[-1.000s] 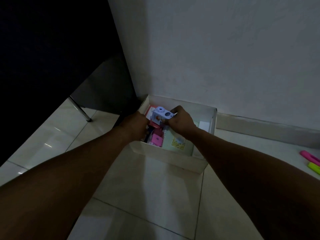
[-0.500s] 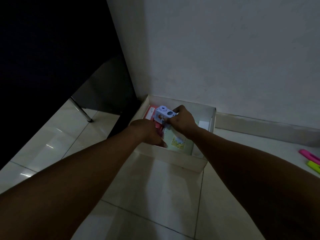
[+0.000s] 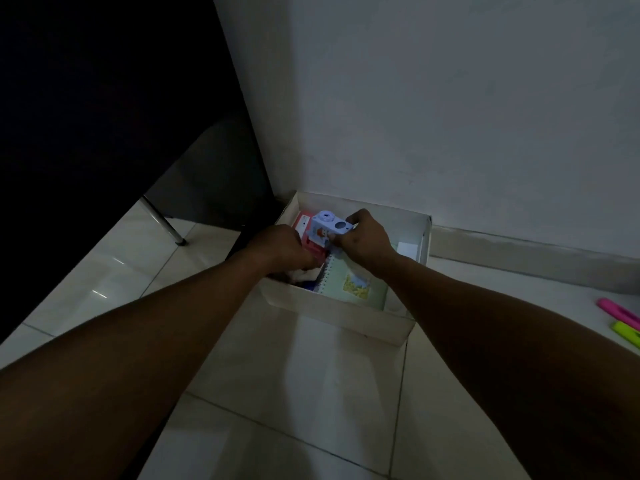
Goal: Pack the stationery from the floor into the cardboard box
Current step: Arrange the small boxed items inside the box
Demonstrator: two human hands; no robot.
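While both hands work inside the cardboard box (image 3: 346, 315), I judge that the step in hand is to seat the lilac plastic item (image 3: 327, 227) among the things already packed. It looks like a small sharpener or a toy camera; I cannot tell which. To do this well, I would lower it slowly into the free space at the far left part of the box, beside the pink item (image 3: 317, 251), and keep it level so that it does not tip onto the spiral notebook (image 3: 353, 284). I would also make room first with the other hand, and let go only when the item rests firmly. My right hand (image 3: 363, 242) holds the lilac item: its fingers are curled around the right side of it, and the thumb seems to press at the lower edge, so the grip is closed on the item and not spread. My left hand (image 3: 280, 249) is low in the box, near the pink item, with its fingers bent downward; what they touch or hold is hidden, so I cannot tell its grip. The lilac item is above the box contents, near the left wall. On the floor, well apart at the right, a pink highlighter (image 3: 618, 310) and a yellow-green highlighter (image 3: 627, 335) wait to be packed.
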